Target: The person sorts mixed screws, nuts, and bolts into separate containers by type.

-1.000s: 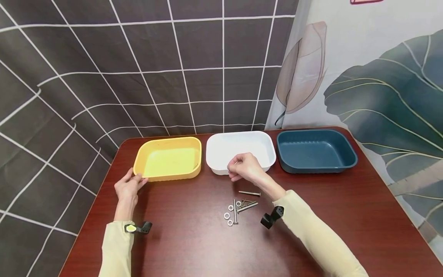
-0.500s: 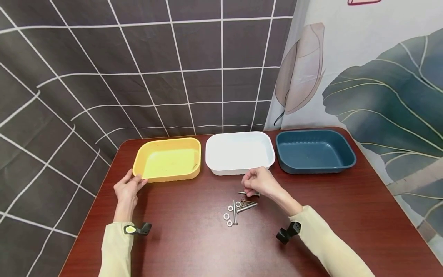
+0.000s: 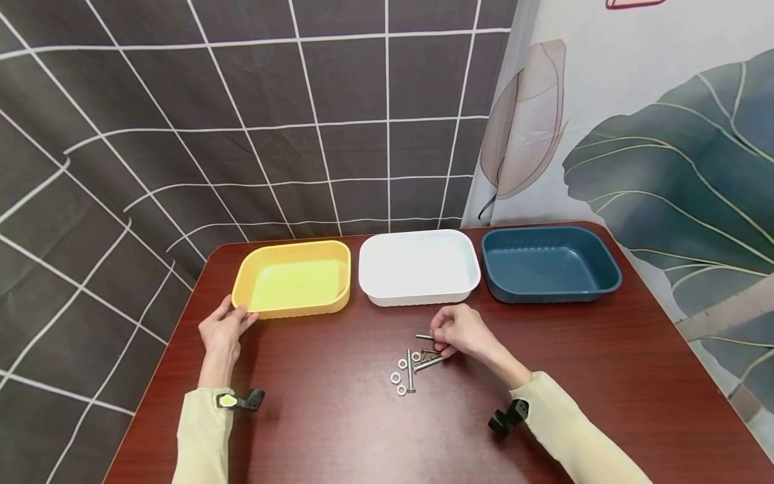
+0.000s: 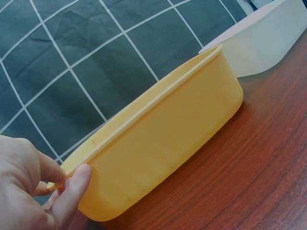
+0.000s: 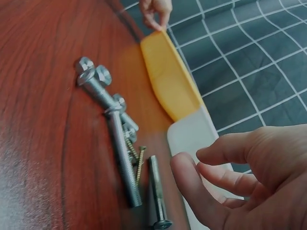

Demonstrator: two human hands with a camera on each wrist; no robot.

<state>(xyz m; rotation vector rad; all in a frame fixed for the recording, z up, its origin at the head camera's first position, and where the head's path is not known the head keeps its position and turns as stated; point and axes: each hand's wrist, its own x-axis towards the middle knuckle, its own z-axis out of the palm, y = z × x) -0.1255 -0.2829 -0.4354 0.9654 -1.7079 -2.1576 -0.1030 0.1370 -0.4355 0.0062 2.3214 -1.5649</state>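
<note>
My left hand (image 3: 220, 333) pinches the near left corner of a yellow plastic bin (image 4: 153, 139), thumb outside the rim and fingers behind it. Over a small pile of hardware hovers my right hand (image 3: 462, 329), thumb and fingertips apart with nothing between them in the right wrist view. Closest to it lies a single silver bolt (image 5: 157, 189), partly covered by the fingers in the head view. Beside that are two crossed bolts (image 3: 411, 373), several hex nuts (image 3: 396, 378) and small brass-coloured screws (image 5: 140, 165).
A white bin (image 3: 417, 299) stands in the middle at the table's back, with a dark blue bin (image 3: 550, 297) to its right. Something thin and small lies in the yellow bin's right end. A grid-patterned curtain (image 3: 357, 154) hangs behind the reddish-brown table (image 3: 338, 417).
My right hand has moved from over the white bin's front edge back toward me and down to the bolts. My left hand has stayed on the yellow bin.
</note>
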